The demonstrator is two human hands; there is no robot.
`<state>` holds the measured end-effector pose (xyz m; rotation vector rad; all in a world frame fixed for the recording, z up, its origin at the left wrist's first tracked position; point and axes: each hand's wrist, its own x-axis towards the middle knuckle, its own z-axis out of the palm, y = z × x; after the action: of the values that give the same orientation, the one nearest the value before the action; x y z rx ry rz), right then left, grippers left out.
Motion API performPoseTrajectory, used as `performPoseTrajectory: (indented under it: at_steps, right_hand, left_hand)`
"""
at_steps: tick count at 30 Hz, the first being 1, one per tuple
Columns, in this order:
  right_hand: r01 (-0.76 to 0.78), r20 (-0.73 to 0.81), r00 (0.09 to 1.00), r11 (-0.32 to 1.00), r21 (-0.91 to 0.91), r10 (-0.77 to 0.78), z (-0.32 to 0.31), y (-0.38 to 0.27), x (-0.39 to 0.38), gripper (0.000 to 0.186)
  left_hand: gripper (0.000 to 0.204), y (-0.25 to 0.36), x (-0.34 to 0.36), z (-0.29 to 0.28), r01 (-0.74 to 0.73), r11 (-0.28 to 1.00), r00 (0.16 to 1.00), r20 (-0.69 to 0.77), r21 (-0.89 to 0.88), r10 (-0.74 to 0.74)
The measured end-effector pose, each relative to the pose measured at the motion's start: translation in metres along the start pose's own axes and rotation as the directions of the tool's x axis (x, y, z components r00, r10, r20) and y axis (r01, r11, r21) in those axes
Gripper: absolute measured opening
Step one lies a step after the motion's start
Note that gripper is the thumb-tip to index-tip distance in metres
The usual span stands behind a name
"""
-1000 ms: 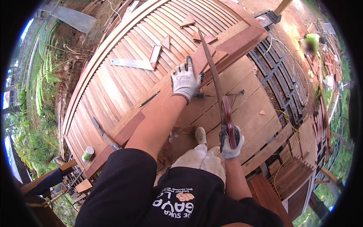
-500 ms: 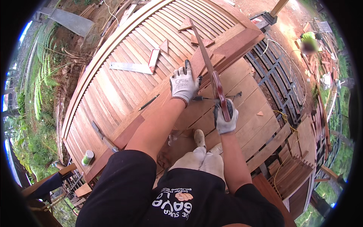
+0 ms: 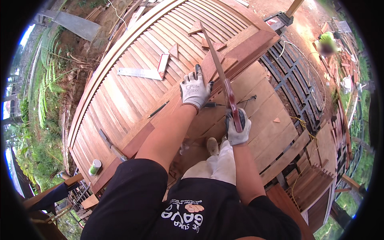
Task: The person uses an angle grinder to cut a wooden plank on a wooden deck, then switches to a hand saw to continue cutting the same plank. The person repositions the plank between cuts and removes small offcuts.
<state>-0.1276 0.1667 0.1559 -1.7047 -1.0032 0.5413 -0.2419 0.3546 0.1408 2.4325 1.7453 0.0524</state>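
Note:
My left hand (image 3: 195, 91), in a grey-white glove with dark fingertips, braces a short reddish board (image 3: 209, 67) on the slatted wooden panel's frame. Its index finger stretches along the board and the thumb sits at the near end. My right hand (image 3: 238, 127), gloved alike, is wrapped around the red-brown handle (image 3: 231, 97) of a long handsaw. The saw's narrow blade (image 3: 213, 52) points away from me across the board's right side; whether its teeth are in the wood cannot be made out. Triangular offcuts (image 3: 174, 50) lie around the blade's far end.
On the slatted panel (image 3: 132, 96) lie a try square (image 3: 138, 73), a dark pencil (image 3: 159, 109), a chisel-like tool (image 3: 112, 145) and a whitish-green can (image 3: 95, 167). Plank flooring (image 3: 264, 120) is below my right hand. Metal bars (image 3: 292, 76) and a person (image 3: 326, 44) are farther right.
My right hand and the saw have drawn slightly toward me. My left hand stays on the board. One of my shoes has gone out of sight behind my leg.

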Motion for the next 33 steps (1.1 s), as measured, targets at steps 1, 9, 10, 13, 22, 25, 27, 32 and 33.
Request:
performPoseTrajectory:
  at_steps: [1, 9, 10, 13, 22, 25, 27, 32, 33]
  right_hand:
    - [-0.012, 0.022, 1.0, 1.0, 0.02, 0.012, -0.008, -0.006, -0.019, 0.017]
    - [0.034, 0.04, 0.999, 0.999, 0.022, -0.035, -0.002, -0.001, 0.008, 0.017]
    - [0.017, 0.029, 0.999, 1.0, 0.016, -0.017, -0.002, 0.0, 0.005, 0.018]
    - [-0.054, 0.034, 0.998, 0.998, 0.021, 0.053, -0.005, 0.001, -0.013, 0.019]
    - [0.079, 0.058, 0.995, 0.996, -0.053, -0.075, -0.002, 0.005, 0.017, 0.021]
    - [0.004, 0.065, 0.998, 1.0, 0.002, -0.004, 0.0, 0.0, 0.011, 0.022]
    - [-0.098, 0.111, 0.989, 0.995, 0.013, 0.096, -0.038, 0.006, -0.06, 0.021]
    - [0.024, 0.096, 0.995, 0.999, -0.044, -0.02, -0.027, -0.011, -0.021, 0.016]
    - [0.046, 0.046, 0.998, 0.998, 0.038, -0.048, -0.009, -0.003, 0.004, 0.016]
  left_hand:
    - [0.09, -0.005, -0.001, 0.001, 0.015, 1.0, 1.0, -0.005, 0.01, -0.015]
    - [0.091, -0.003, -0.002, 0.002, 0.007, 1.0, 0.998, 0.059, 0.002, -0.007]
    - [0.091, 0.0, -0.004, 0.001, 0.013, 1.0, 0.997, 0.072, 0.004, -0.013]
    - [0.089, -0.003, 0.001, -0.007, 0.034, 0.999, 0.996, 0.084, 0.004, -0.034]
    - [0.09, -0.005, 0.0, 0.003, 0.008, 1.0, 1.0, 0.023, -0.008, -0.008]
    - [0.092, -0.008, 0.003, 0.0, 0.035, 0.999, 0.998, 0.054, -0.016, -0.034]
    - [0.093, -0.011, -0.005, 0.0, 0.04, 0.999, 0.998, 0.053, -0.011, -0.039]
    - [0.093, -0.009, 0.001, 0.004, 0.009, 1.0, 1.0, 0.028, -0.005, -0.009]
    - [0.093, -0.006, 0.004, 0.004, 0.007, 1.0, 0.999, 0.044, 0.004, -0.007]
